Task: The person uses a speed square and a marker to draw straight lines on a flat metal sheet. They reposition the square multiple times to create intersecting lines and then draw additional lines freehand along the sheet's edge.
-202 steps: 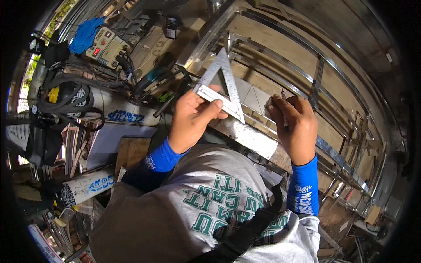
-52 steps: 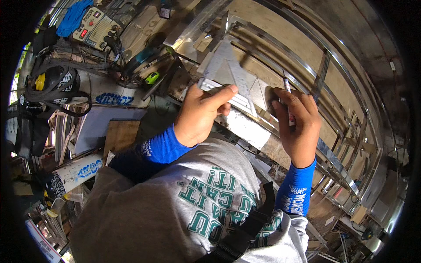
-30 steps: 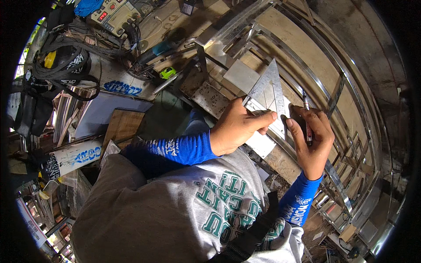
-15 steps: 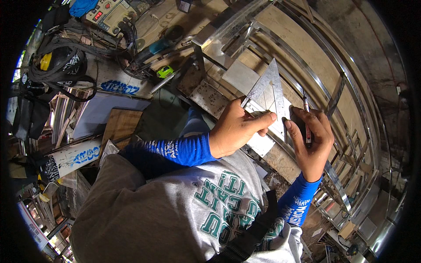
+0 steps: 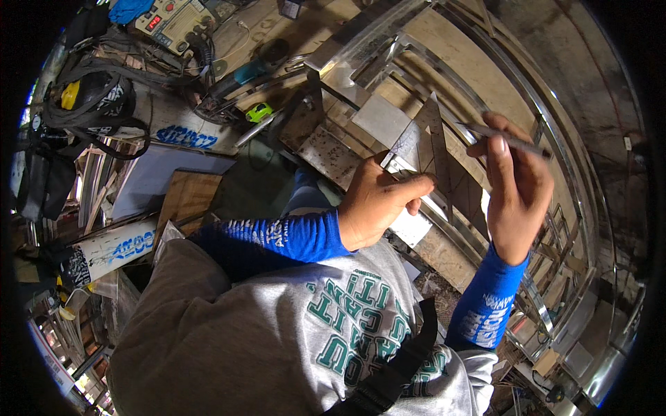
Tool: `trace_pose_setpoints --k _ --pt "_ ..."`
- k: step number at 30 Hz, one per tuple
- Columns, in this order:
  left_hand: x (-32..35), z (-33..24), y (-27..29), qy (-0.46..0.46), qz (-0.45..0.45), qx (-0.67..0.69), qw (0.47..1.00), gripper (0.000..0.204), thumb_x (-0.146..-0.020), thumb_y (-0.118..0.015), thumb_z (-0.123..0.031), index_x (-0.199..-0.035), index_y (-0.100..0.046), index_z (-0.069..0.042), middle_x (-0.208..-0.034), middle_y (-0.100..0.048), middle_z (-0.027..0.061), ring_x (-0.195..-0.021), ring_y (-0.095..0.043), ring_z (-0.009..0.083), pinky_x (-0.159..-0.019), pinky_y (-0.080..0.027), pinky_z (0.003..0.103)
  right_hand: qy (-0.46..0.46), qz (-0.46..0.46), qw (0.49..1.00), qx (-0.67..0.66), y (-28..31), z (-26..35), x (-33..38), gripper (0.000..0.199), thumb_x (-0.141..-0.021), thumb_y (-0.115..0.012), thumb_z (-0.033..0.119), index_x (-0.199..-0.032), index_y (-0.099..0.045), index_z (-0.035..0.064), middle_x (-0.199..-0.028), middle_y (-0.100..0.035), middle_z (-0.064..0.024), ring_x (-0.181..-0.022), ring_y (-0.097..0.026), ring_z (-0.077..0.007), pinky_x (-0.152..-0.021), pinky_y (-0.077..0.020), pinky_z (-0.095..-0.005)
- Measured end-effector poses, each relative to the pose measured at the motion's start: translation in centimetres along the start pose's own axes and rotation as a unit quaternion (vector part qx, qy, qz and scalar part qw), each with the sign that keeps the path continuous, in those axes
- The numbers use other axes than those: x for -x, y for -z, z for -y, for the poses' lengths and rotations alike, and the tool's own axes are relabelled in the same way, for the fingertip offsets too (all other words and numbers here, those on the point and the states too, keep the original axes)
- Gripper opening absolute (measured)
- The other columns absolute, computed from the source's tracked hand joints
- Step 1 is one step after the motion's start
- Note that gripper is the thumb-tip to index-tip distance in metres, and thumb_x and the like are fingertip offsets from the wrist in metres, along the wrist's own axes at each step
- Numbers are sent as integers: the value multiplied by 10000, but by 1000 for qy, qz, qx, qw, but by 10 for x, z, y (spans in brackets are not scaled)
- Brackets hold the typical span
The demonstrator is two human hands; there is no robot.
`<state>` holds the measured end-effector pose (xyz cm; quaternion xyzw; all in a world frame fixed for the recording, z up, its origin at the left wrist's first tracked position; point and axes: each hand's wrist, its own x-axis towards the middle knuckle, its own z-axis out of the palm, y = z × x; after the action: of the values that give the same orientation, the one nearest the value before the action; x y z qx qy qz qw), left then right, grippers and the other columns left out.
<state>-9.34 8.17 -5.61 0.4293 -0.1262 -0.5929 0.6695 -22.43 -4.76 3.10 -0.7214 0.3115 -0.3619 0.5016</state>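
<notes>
My left hand (image 5: 387, 202) pinches a metal triangular set square (image 5: 441, 156) between thumb and fingers, near its lower left corner. The square lies over a pale metal piece (image 5: 415, 229), whose covered part I cannot make out. My right hand (image 5: 519, 187) is raised to the right of the square, apart from it. Between its thumb and fingers is a slim marker pen (image 5: 517, 142), smeared by motion, with its tip pointing up and left. Part of the square lies in shadow.
A flat grey metal plate (image 5: 381, 119) lies beyond the square. Long shiny metal tubes (image 5: 485, 76) form a frame at the right. At the left are an angle grinder (image 5: 253, 71), a lime-green tape measure (image 5: 259, 112), a machine with a red display (image 5: 170, 24) and coiled cables (image 5: 104, 69).
My right hand has lifted off the square and moved up and right, tilting the pen from upright to slanted. My left hand stays on the square, which has hardly moved.
</notes>
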Motion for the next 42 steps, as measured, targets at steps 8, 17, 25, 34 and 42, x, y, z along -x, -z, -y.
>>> trace_pose_setpoints --k 8,17,25,34,42 --pt "0 -4 -11 -1 -21 -1 1000 151 -948 -789 -107 -829 -718 -49 -713 -684 0 -592 -605 96 -573 -475 292 -51 168 984 -29 -43 -6 -57 300 -1092 -708 277 -991 -739 -4 -800 -676 11 -728 -579 -63 -646 -453 -258" --pt "1 -5 -7 3 3 28 1000 126 -955 -821 -115 -882 -744 -47 -765 -704 19 -658 -637 103 -620 -499 269 -71 254 963 49 -48 -6 -65 307 -1068 -741 272 -960 -749 -16 -784 -713 -16 -709 -629 -76 -634 -500 -277" --pt "2 -5 -6 5 9 30 999 126 -961 -823 -120 -899 -753 -36 -791 -714 24 -675 -643 105 -634 -509 267 -50 254 964 55 -48 -6 -66 305 -1070 -738 273 -986 -746 -20 -785 -716 -23 -704 -632 -81 -635 -507 -277" --pt "3 -5 -4 13 7 12 1000 139 -967 -820 -126 -931 -780 3 -810 -742 44 -675 -649 110 -648 -514 266 -10 204 974 96 -39 -13 -79 298 -1077 -724 258 -1030 -739 -36 -776 -720 -37 -712 -638 -84 -652 -517 -276" --pt "2 -3 -3 26 17 -8 999 161 -972 -824 -152 -905 -778 -12 -783 -726 31 -673 -642 105 -641 -505 271 81 48 995 35 -30 -10 -66 194 -1088 -696 146 -1104 -736 -43 -913 -750 -64 -819 -680 -94 -646 -488 -254"
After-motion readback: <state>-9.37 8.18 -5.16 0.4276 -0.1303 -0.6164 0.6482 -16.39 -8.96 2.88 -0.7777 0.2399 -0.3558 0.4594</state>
